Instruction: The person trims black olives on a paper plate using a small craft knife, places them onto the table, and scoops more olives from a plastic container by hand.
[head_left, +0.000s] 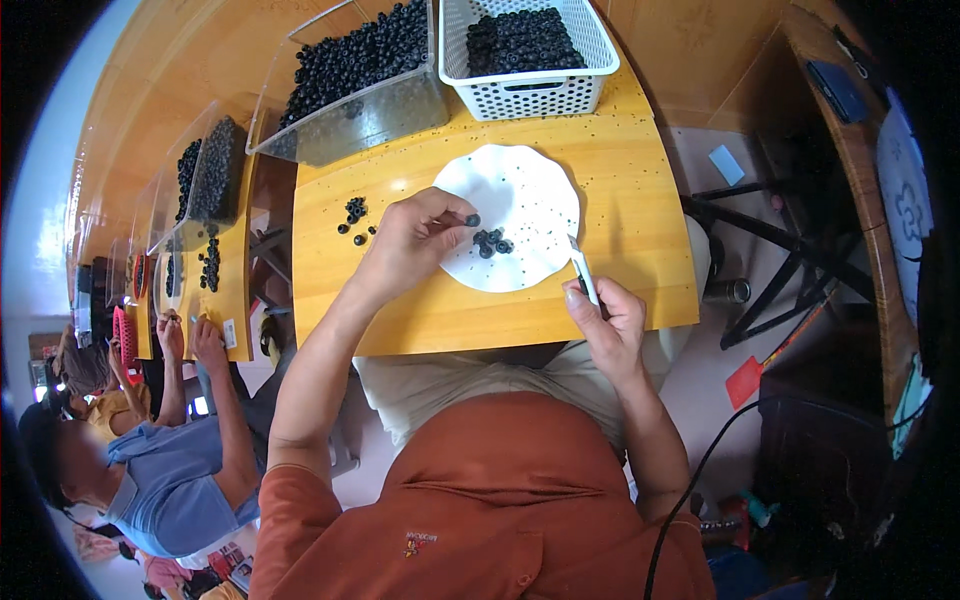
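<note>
**Left hand (pixel 408 235) pinches black piece (pixel 473 220); right hand (pixel 612 325) grips knife (pixel 586 278)**

Clock positions are read from the plate's centre. The left thumb and forefinger are clamped on one small, round black piece, held over the plate (pixel 530 180) toward 9 o'clock. The right fingers are closed around the white-and-dark handle of the knife at 4 o'clock; its narrow tip points to the plate's rim (contact there cannot be determined).

The plate is white with a wavy edge. A cluster of black pieces (pixel 489 243) lies on it, just below centre, with dark flecks scattered across its surface.

Loose black pieces (pixel 355 213) lie on the yellow wooden table (pixel 640 235) at 9 o'clock. A clear bin (pixel 385 125) heaped with similar pieces stands between 10 and 11; a white perforated basket (pixel 535 98), also stocked, stands at 12. A co-worker in blue (pixel 180 485) sits at 8.
</note>
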